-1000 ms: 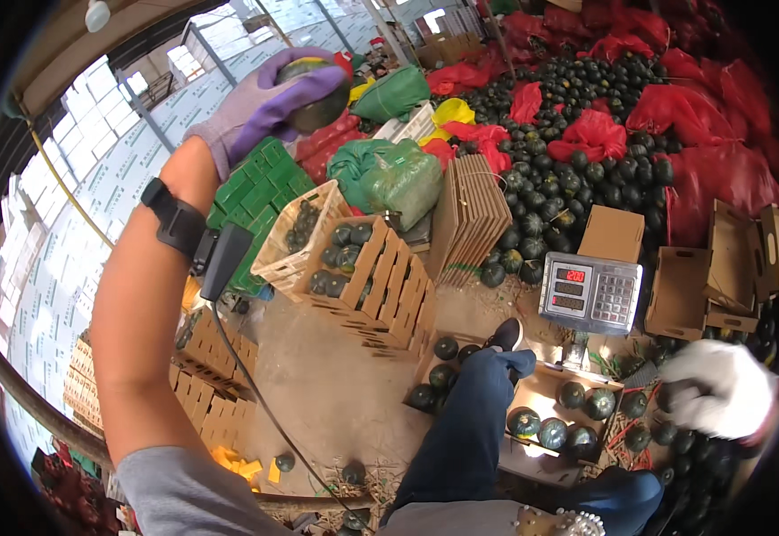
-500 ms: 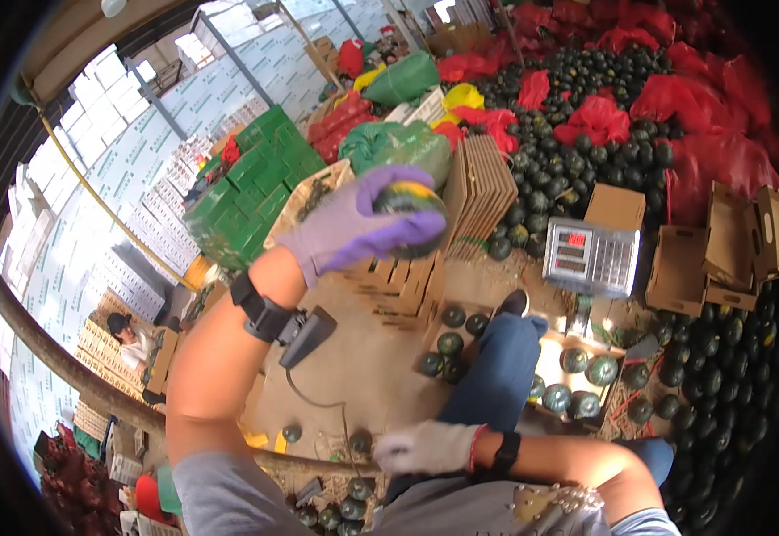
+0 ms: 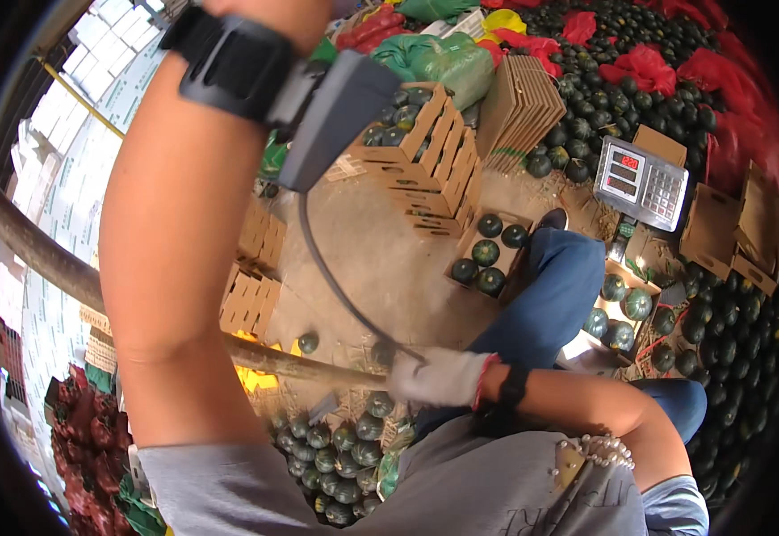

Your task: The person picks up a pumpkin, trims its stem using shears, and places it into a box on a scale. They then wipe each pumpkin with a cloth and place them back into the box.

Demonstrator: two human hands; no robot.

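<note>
My left forearm point(image 3: 184, 232) reaches up past the top edge, so its gloved hand is out of view. A black strap point(image 3: 238, 67) with a grey device point(image 3: 340, 116) sits on that wrist, and a thin cable point(image 3: 336, 286) runs down from it. My right hand point(image 3: 439, 377), in a whitish glove, is low in the middle with curled fingers. It meets the end of a brownish rail point(image 3: 318, 364), and the cable crosses the glove. What the fingers hold, if anything, is hidden. Beyond my leg, an open carton point(image 3: 463, 248) holds several dark green squashes point(image 3: 486, 254).
A digital scale point(image 3: 644, 183) stands right of my leg, above another carton point(image 3: 586, 351) of squashes. Stacked cartons point(image 3: 434, 192) holding squashes rise ahead. Squash piles lie at right point(image 3: 724, 384) and below point(image 3: 340, 460). Red net bags point(image 3: 738, 134) are at far right.
My left hand, which held a green and orange squash in a purple glove, has moved up out of the picture. The view has shifted; my right hand stays curled by the rail.
</note>
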